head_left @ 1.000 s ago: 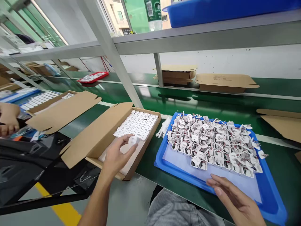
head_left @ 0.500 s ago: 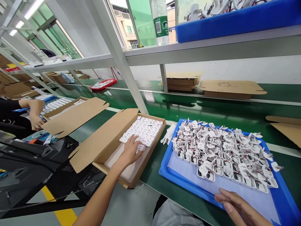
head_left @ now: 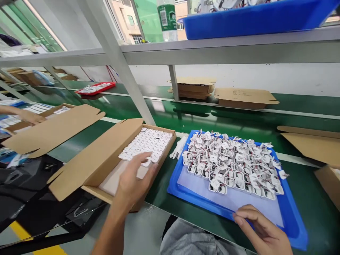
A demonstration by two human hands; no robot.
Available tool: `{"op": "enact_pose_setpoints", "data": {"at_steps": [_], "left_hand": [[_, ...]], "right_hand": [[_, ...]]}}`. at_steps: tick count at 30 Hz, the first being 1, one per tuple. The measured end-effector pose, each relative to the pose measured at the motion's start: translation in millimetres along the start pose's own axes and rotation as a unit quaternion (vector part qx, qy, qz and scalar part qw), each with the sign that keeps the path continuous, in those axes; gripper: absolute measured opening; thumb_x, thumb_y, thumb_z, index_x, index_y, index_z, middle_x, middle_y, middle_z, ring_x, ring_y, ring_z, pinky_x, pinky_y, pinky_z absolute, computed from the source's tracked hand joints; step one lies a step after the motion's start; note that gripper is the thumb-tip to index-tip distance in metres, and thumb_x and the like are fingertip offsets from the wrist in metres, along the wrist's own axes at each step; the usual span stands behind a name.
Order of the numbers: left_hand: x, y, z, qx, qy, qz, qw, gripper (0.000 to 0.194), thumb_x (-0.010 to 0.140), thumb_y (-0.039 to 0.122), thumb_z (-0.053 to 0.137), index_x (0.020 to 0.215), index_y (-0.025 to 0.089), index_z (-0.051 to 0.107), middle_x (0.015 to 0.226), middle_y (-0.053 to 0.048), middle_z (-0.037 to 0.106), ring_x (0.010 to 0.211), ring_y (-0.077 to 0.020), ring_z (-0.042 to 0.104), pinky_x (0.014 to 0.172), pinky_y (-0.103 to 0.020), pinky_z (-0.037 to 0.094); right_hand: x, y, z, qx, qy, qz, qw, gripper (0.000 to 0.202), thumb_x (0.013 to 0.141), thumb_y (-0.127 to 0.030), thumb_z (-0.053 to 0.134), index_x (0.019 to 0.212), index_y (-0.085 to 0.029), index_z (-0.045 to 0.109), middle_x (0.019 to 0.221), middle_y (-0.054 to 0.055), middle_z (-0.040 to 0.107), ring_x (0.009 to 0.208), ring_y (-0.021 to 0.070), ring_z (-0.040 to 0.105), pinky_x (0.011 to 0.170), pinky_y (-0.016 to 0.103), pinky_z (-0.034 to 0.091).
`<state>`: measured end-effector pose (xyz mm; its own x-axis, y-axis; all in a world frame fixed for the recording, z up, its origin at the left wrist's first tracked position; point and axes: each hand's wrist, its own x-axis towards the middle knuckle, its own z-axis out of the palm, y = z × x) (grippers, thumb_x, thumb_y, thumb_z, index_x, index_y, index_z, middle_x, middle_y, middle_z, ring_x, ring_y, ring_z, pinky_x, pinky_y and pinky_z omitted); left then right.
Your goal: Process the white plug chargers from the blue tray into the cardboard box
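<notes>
My left hand (head_left: 134, 180) is over the open cardboard box (head_left: 98, 194), thumb and forefinger apart, with nothing seen between them. Just beyond its fingertips, rows of small white plastic pieces (head_left: 148, 141) fill the far part of the box. A pale sheet (head_left: 111, 179) covers the near part. Over the front rim of a blue tray (head_left: 196, 202), my right hand (head_left: 262, 230) is loosely curled, its thumb tip close to the fingers, and no object shows in it. The tray carries many small white housings with wires (head_left: 231, 163), bunched towards its far side.
A white glove (head_left: 178, 147) lies between box and tray. Another open carton (head_left: 53, 131) stands at the left, where another person's hand (head_left: 29, 116) reaches in. Overhead, a shelf (head_left: 212, 53) bears a blue bin (head_left: 247, 21) and a bottle (head_left: 167, 19). Flat cartons (head_left: 244, 95) lie behind.
My left hand has lifted back from the white pieces towards me, and its fingers have spread. My right hand has curled more. The view has swung to the right.
</notes>
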<state>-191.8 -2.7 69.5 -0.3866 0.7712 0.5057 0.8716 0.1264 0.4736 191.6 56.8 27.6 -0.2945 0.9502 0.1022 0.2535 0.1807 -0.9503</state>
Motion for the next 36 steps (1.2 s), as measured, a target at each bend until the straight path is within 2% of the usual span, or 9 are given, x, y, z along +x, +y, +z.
{"op": "enact_pose_setpoints", "data": {"at_steps": [3,6,10,15,17,21,27,33,36], "left_hand": [[-21,52,40.9,-0.102,-0.164,0.027,0.981,0.036,0.100,0.038,0.062,0.133,0.022,0.062,0.125,-0.012,0.075,0.102,-0.0284,0.076,0.090,-0.040,0.062],[-37,90,86.1,-0.108,-0.311,0.076,0.941,0.058,0.098,0.036,0.066,0.151,0.018,0.049,0.128,-0.017,0.075,0.111,-0.0353,0.074,0.093,-0.047,0.060],[-37,112,117.7,-0.056,-0.364,0.069,0.927,0.069,0.095,0.034,0.069,0.157,0.018,0.042,0.120,-0.019,0.077,0.112,-0.0399,0.072,0.088,-0.051,0.059],[-34,111,113.8,-0.092,-0.341,0.009,0.935,0.063,0.093,0.028,0.065,0.152,0.015,0.048,0.103,-0.013,0.077,0.098,-0.0351,0.074,0.086,-0.049,0.060],[-40,111,106.2,-0.184,-0.307,-0.024,0.934,0.061,0.091,0.026,0.065,0.150,0.019,0.051,0.101,-0.008,0.076,0.089,-0.0281,0.075,0.084,-0.043,0.062],[-65,125,94.0,-0.362,-0.205,-0.004,0.909,0.054,0.091,0.019,0.067,0.144,0.028,0.057,0.113,-0.005,0.071,0.096,-0.0205,0.073,0.084,-0.031,0.064],[-86,140,91.8,-0.404,-0.126,0.033,0.905,0.036,0.090,0.008,0.069,0.120,0.028,0.067,0.110,-0.005,0.065,0.094,-0.0167,0.069,0.077,-0.025,0.063],[-89,131,92.3,-0.363,-0.085,0.137,0.918,0.045,0.088,0.003,0.074,0.126,0.027,0.071,0.119,-0.008,0.071,0.105,-0.0207,0.073,0.092,-0.030,0.063],[-91,128,92.7,-0.418,-0.100,0.063,0.901,0.040,0.086,0.008,0.079,0.120,0.029,0.077,0.121,-0.009,0.073,0.104,-0.0230,0.075,0.083,-0.029,0.066]], "right_hand": [[-2,-6,-1,0.020,-0.009,-0.013,1.000,0.018,0.086,-0.039,0.081,0.076,-0.025,0.075,0.074,0.005,0.074,0.066,0.0198,0.071,0.060,0.022,0.059],[-9,-6,-8,0.030,-0.020,-0.002,0.999,0.020,0.090,-0.038,0.077,0.075,-0.025,0.073,0.073,0.004,0.072,0.069,0.0203,0.070,0.063,0.025,0.058],[-20,-6,-22,0.013,0.009,0.013,1.000,0.031,0.095,-0.042,0.071,0.070,-0.023,0.069,0.072,0.005,0.068,0.072,0.0219,0.069,0.062,0.027,0.055],[-23,-5,-18,0.036,0.018,0.004,0.999,0.026,0.100,-0.038,0.066,0.079,-0.024,0.074,0.079,0.005,0.071,0.075,0.0199,0.068,0.069,0.026,0.056],[-21,0,-6,0.060,0.004,0.010,0.998,0.016,0.101,-0.037,0.065,0.102,-0.028,0.078,0.096,0.007,0.077,0.087,0.0205,0.075,0.077,0.025,0.061],[-13,2,25,0.135,-0.039,0.038,0.989,0.041,0.100,-0.038,0.067,0.141,-0.035,0.062,0.137,0.009,0.069,0.116,0.0216,0.074,0.098,0.029,0.062],[-4,-16,51,0.204,-0.035,0.008,0.978,0.028,0.103,-0.034,0.063,0.130,-0.037,0.070,0.129,0.004,0.072,0.120,0.0178,0.071,0.102,0.025,0.059],[-4,-15,54,0.196,-0.017,-0.070,0.978,0.031,0.107,-0.033,0.055,0.130,-0.041,0.073,0.130,0.002,0.074,0.121,0.0180,0.070,0.105,0.029,0.058],[-7,-10,49,0.196,-0.049,-0.025,0.979,0.035,0.107,-0.033,0.055,0.138,-0.042,0.068,0.138,0.001,0.072,0.128,0.0197,0.068,0.110,0.035,0.057]]}}
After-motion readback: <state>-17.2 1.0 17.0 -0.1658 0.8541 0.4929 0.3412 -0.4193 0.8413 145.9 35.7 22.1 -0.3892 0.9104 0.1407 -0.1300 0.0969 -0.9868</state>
